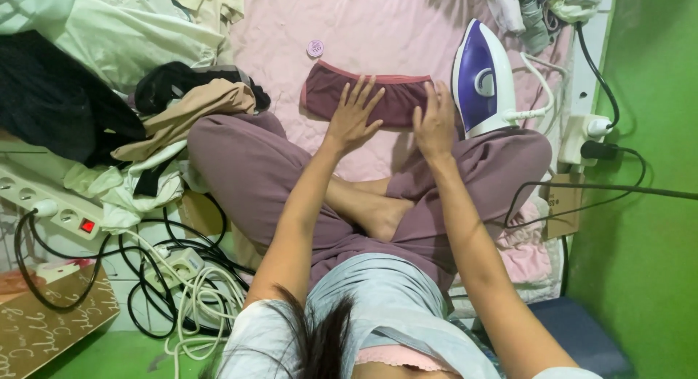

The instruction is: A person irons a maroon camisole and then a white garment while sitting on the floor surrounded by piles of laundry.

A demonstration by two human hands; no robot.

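While a white power strip [54,204] with a lit red switch and a tangle of black and white cables [182,277] lie at the far left, a heap of clothes [174,110] sits beside the person's bent knee. Further right, a small maroon garment [396,99] with a pinkish band along its top edge lies flat on the pink sheet [378,30], just in front of the crossed legs. The left hand [354,117] rests on it with fingers spread wide, palm down. The right hand [435,121] presses its right part, fingers held close together. Just right of that stands a purple and white iron [480,77], upright on its heel, its cord running to a wall plug [592,128].
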